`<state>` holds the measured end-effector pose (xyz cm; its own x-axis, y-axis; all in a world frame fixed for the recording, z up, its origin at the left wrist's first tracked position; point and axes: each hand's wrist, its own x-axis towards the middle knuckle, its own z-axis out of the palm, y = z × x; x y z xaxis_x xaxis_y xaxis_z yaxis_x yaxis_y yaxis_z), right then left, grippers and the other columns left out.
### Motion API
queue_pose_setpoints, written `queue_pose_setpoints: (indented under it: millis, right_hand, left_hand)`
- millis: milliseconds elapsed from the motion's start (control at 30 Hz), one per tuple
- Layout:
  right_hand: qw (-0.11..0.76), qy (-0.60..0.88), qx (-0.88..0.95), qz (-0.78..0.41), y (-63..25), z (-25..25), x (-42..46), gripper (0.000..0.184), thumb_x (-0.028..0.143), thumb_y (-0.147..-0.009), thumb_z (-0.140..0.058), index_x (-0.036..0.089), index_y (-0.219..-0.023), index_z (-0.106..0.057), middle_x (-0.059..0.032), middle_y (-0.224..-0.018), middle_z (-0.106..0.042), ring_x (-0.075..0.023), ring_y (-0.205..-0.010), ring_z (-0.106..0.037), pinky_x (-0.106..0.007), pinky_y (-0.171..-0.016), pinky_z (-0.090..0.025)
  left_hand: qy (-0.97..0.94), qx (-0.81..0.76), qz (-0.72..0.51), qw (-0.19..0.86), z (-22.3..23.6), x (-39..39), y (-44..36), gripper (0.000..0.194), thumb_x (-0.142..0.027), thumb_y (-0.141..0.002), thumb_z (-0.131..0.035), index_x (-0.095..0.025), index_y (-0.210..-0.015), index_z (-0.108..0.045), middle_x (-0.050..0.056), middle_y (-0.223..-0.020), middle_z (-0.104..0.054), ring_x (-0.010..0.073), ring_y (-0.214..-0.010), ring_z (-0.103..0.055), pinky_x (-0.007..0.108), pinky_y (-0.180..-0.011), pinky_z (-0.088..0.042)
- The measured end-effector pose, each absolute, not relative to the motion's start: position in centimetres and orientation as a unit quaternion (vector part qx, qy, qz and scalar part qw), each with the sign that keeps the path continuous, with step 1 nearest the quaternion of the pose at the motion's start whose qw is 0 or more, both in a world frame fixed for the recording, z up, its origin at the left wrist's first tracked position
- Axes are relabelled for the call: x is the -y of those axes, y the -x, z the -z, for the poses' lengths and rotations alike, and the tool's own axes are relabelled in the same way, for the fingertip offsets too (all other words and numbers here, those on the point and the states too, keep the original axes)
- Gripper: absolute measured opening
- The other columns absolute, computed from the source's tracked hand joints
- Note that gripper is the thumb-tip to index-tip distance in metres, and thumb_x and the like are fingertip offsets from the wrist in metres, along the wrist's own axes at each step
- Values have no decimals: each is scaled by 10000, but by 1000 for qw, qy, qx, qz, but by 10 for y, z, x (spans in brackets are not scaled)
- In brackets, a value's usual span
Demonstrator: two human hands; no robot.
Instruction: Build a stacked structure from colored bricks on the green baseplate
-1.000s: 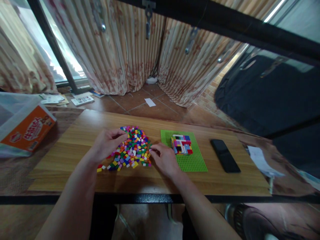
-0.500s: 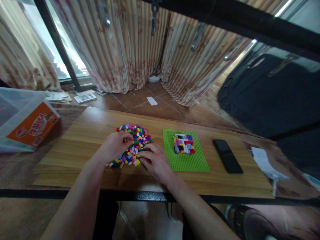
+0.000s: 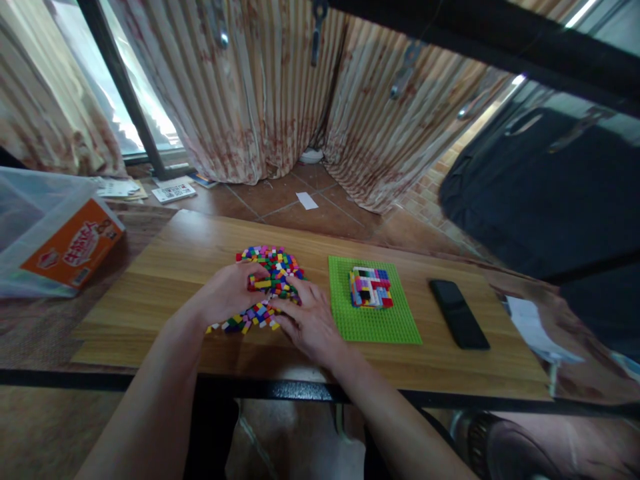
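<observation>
A pile of small mixed-colour toy bricks (image 3: 273, 257) lies on the wooden table. My left hand (image 3: 227, 293) rests at the pile's left side, thumb and fingers parted, with a yellow brick (image 3: 263, 284) showing in the gap among others. On the right side of the pile, my right hand (image 3: 313, 320) touches the bricks with its fingers spread. Neither hand visibly grips a brick, though some fingertips are hidden among them. Right of my hands, a block-shaped build of many-coloured bricks (image 3: 371, 288) stands on a green studded baseplate (image 3: 373, 328).
A black phone (image 3: 459, 313) lies on the table (image 3: 165, 287) right of the baseplate. At the far left stands a clear plastic box (image 3: 50, 193) with an orange label. White papers (image 3: 537, 330) are beyond the table's right end. Curtains (image 3: 260, 100) hang behind.
My left thumb and fingers have parted wider over the bricks. The right fingers have spread and shifted slightly within the pile. The whole view has shifted a little.
</observation>
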<state>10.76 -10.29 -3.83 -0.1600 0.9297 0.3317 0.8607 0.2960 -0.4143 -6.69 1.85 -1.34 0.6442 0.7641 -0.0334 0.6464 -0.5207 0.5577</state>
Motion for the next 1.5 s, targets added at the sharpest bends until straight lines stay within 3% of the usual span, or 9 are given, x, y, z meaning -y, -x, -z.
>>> queue_pose_setpoints:
  millis: [167, 333, 600, 967, 1200, 1333, 1500]
  right_hand:
    - [292, 628, 719, -55, -115, 44, 99, 221, 329, -888, -598, 289, -1080, -699, -92, -1382, -457, -274, -1217, -425, -469, -988, -395]
    - [317, 629, 707, -63, -117, 45, 98, 208, 302, -883, -603, 288, -1066, -701, -78, -1373, -469, -268, -1204, -444, -470, -997, -398]
    - [350, 633, 688, -62, -115, 44, 98, 182, 266, -891, -582, 250, -1019, -711, -88, -1312, -518, -243, -1176, -476, -418, -988, -416]
    - [333, 641, 688, -72, -115, 40, 97, 175, 267, -901, -572, 261, -1015, -704, -75, -1286, -536, -228, -1174, -488, -419, -985, -411]
    - [336, 643, 683, -80, -115, 41, 96, 158, 257, -891, -588, 275, -998, -703, -57, -1286, -537, -220, -1174, -496, -417, -982, -415]
    - [341, 643, 682, -76, -116, 39, 97, 158, 254, -896, -579, 271, -989, -706, -57, -1282, -549, -218, -1183, -497, -414, -993, -408]
    - [365, 635, 676, -79, -116, 36, 98, 172, 221, -886, -588, 260, -1008, -703, -68, -1236, -594, -219, -1159, -524, -417, -987, -417]
  left_hand:
    - [-868, -398, -111, 276, 14, -21, 74, 389, -298, -697, -572, -211, -1062, -676, 39, -1021, -705, 235, -940, -635, 337, -853, -484]
    - [-886, -367, -116, 258, 11, -15, 72, 267, -243, -695, -531, -219, -891, -710, 32, -964, -691, 218, -911, -622, 327, -857, -482]
    - [-899, -379, -94, 200, 9, -4, 61, 208, -270, -731, -539, -235, -860, -699, 51, -943, -666, 231, -851, -628, 335, -803, -493]
    - [-913, -356, -73, 184, 18, -8, 66, 315, -305, -709, -575, -229, -989, -699, 107, -1129, -643, 317, -1160, -547, 424, -977, -443]
    - [-905, -365, -78, 204, 15, -10, 65, 240, -334, -721, -579, -224, -901, -694, 72, -1085, -640, 255, -856, -639, 365, -763, -506]
    - [-897, -337, -137, 253, 14, -13, 69, 255, -356, -701, -640, -226, -913, -697, 60, -1092, -630, 234, -902, -630, 326, -765, -511]
    - [-854, -338, -157, 364, 4, -6, 64, 275, -342, -747, -628, -222, -992, -667, 16, -888, -694, 183, -758, -638, 297, -715, -526]
